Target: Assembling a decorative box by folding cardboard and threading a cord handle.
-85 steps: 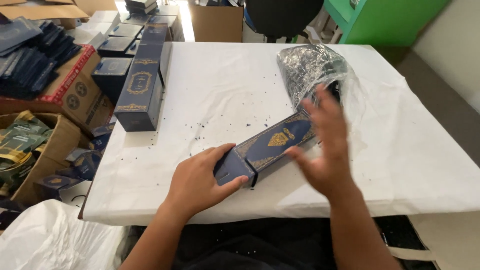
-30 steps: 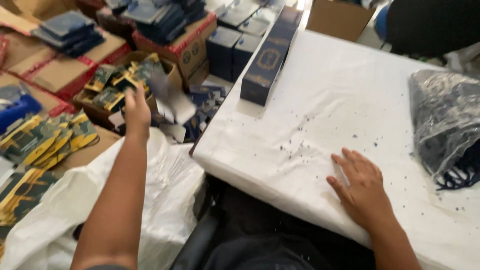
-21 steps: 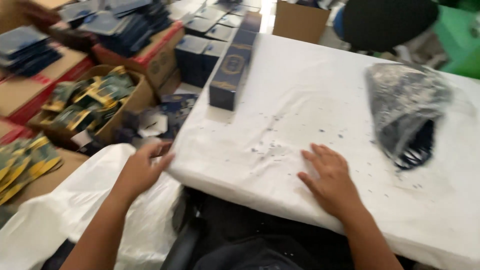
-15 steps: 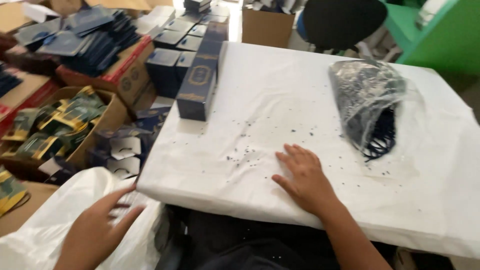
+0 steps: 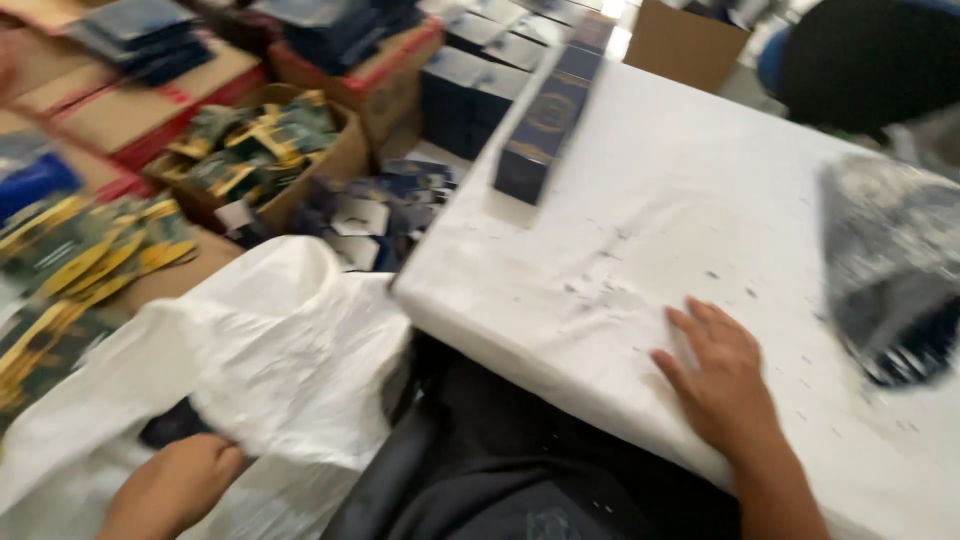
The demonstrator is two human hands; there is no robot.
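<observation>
My right hand (image 5: 722, 382) lies flat, fingers apart, on the white-covered table (image 5: 680, 200) near its front edge, holding nothing. My left hand (image 5: 172, 487) is low at the left, beside the table, with its fingers curled against the fold of a big white sack (image 5: 270, 360). Motion blur hides whether it grips the sack. Just above that hand, a dark object (image 5: 172, 425) shows in the sack's opening. A long dark blue box with a gold emblem (image 5: 545, 125) lies along the table's far left edge.
A clear plastic bag of dark items (image 5: 890, 270) lies on the table to the right. Open cartons of green and gold packets (image 5: 265, 150) and flat dark blue boxes (image 5: 370, 215) crowd the floor at left. A brown carton (image 5: 680, 40) stands behind the table.
Earlier both hands held a dark blue box on the table. My left hand then reached to the cartons at left and dropped down to the white sack. My right hand stayed flat on the table.
</observation>
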